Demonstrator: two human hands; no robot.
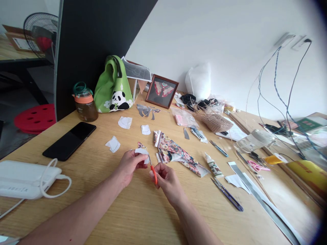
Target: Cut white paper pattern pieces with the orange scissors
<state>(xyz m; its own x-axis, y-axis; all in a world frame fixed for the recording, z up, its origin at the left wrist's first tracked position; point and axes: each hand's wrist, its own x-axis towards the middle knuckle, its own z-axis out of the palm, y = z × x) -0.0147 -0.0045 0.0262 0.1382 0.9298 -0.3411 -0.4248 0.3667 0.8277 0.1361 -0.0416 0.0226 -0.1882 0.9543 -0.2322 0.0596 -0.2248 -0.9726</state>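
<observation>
My left hand [129,167] pinches a small white paper piece [142,151], with a bit of floral fabric [141,145] showing behind it. In my right hand [165,180] are small scissors with orange handles [153,174]. Their blades meet the right edge of the paper and fabric; how far apart the blades stand is hard to make out. Just beyond both hands lies a folded length of floral fabric [176,148]. White paper cutouts [113,144] are scattered to the left and behind, among them one near the middle [145,129].
A black phone [69,140] and a white power bank [22,178] lie on the left. Behind stand a drink bottle [85,106], a green panda bag [114,88] and a framed butterfly piece [162,91]. On the right are a glue bottle [213,165] and thread snips [227,194].
</observation>
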